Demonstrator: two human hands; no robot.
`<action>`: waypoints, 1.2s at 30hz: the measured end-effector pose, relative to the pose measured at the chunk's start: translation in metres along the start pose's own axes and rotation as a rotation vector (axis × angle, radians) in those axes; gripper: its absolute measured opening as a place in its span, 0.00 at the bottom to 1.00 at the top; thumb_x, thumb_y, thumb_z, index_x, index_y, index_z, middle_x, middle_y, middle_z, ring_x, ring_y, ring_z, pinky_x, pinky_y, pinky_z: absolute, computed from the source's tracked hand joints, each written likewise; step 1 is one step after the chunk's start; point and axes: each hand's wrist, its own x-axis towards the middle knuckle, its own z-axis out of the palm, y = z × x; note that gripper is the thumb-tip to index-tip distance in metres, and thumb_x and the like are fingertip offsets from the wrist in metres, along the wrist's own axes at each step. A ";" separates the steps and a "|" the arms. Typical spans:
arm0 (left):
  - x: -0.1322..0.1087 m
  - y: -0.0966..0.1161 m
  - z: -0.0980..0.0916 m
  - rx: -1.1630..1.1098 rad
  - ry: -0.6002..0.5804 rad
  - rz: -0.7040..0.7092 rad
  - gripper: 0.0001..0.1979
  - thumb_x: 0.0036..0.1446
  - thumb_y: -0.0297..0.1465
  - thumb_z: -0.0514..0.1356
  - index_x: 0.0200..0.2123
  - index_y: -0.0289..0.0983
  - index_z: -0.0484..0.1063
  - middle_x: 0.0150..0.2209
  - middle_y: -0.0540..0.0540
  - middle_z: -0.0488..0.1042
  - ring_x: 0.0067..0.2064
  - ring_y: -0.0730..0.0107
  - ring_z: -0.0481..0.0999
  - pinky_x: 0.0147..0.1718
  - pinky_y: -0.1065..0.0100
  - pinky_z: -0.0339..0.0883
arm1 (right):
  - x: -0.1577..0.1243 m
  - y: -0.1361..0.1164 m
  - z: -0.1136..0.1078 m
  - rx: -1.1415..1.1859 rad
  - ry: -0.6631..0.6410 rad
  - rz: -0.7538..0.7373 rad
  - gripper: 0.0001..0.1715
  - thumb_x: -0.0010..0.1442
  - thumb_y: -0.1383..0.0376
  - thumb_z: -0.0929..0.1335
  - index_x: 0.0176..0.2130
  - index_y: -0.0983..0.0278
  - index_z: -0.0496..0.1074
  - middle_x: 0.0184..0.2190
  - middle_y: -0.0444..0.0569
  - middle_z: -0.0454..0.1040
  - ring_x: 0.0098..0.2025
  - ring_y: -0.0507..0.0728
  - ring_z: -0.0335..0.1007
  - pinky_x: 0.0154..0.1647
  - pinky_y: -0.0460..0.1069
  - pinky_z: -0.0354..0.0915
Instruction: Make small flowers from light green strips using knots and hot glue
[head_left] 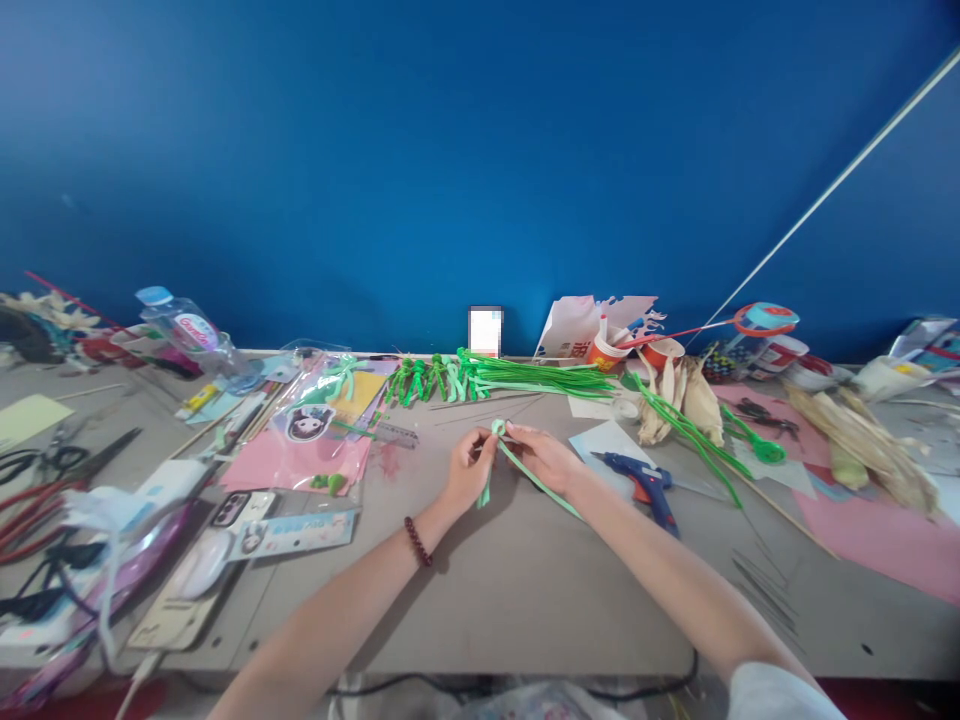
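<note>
Head view: the pale green fuzzy stem (553,494) is between the two hands, near the middle of the table (480,610), with a small curl (499,428) at the fingertips. The left hand (469,470) has a narrow grip, pinching beside the curl, and a short green end hangs below it towards 6 o'clock. The right hand (546,460) also looks narrow, its fingertips at the curl, while a longer length runs out under the palm towards 5 o'clock. Whether both ends belong to one stem is hidden.

For neat shaping, the left grip would do best as a steady anchor close to the curl, with the right guiding the stem in small, even turns. Light pressure should suit the soft pile; a hard squeeze could flatten it or kink the core. The longer length needs free room, clear of the wrist, or it could tug the curl open. The glue gun (652,480) lies between 3 and 4 o'clock from the curl, so a loose end is best held away from it. The bundle of green stems (547,378) lies towards 1 o'clock.
</note>
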 end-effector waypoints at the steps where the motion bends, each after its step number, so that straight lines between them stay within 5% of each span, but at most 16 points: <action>1: 0.000 0.000 -0.001 0.009 0.007 0.001 0.16 0.52 0.44 0.60 0.26 0.36 0.70 0.20 0.52 0.66 0.22 0.76 0.63 0.23 0.73 0.57 | -0.001 0.001 0.001 -0.037 -0.004 -0.022 0.15 0.46 0.55 0.72 0.28 0.64 0.70 0.26 0.46 0.73 0.28 0.53 0.68 0.28 0.47 0.64; 11: -0.002 0.004 0.000 0.002 -0.025 0.014 0.18 0.51 0.46 0.60 0.26 0.36 0.69 0.22 0.51 0.67 0.23 0.76 0.63 0.23 0.73 0.57 | 0.002 0.006 -0.002 -0.221 -0.041 -0.081 0.17 0.50 0.51 0.69 0.27 0.62 0.69 0.24 0.48 0.73 0.28 0.56 0.69 0.25 0.48 0.63; 24: -0.001 0.002 -0.003 0.044 -0.043 0.030 0.13 0.50 0.41 0.62 0.24 0.36 0.70 0.22 0.51 0.65 0.26 0.75 0.63 0.26 0.73 0.57 | -0.002 -0.013 -0.006 0.083 0.045 0.253 0.12 0.47 0.59 0.74 0.27 0.65 0.71 0.22 0.46 0.69 0.20 0.49 0.59 0.16 0.44 0.56; 30: 0.001 0.002 -0.005 -0.025 0.029 -0.010 0.14 0.50 0.41 0.62 0.25 0.36 0.70 0.22 0.52 0.65 0.25 0.76 0.62 0.26 0.73 0.56 | -0.002 -0.021 -0.006 -0.167 0.285 -0.127 0.15 0.43 0.57 0.74 0.29 0.65 0.75 0.26 0.45 0.72 0.23 0.48 0.61 0.21 0.44 0.58; 36: 0.003 -0.004 -0.003 -0.087 0.024 -0.051 0.14 0.48 0.42 0.64 0.28 0.36 0.73 0.25 0.51 0.68 0.26 0.75 0.63 0.26 0.73 0.56 | -0.011 -0.017 0.007 -0.394 0.142 -0.226 0.16 0.48 0.56 0.71 0.32 0.66 0.77 0.22 0.44 0.69 0.24 0.49 0.60 0.25 0.46 0.58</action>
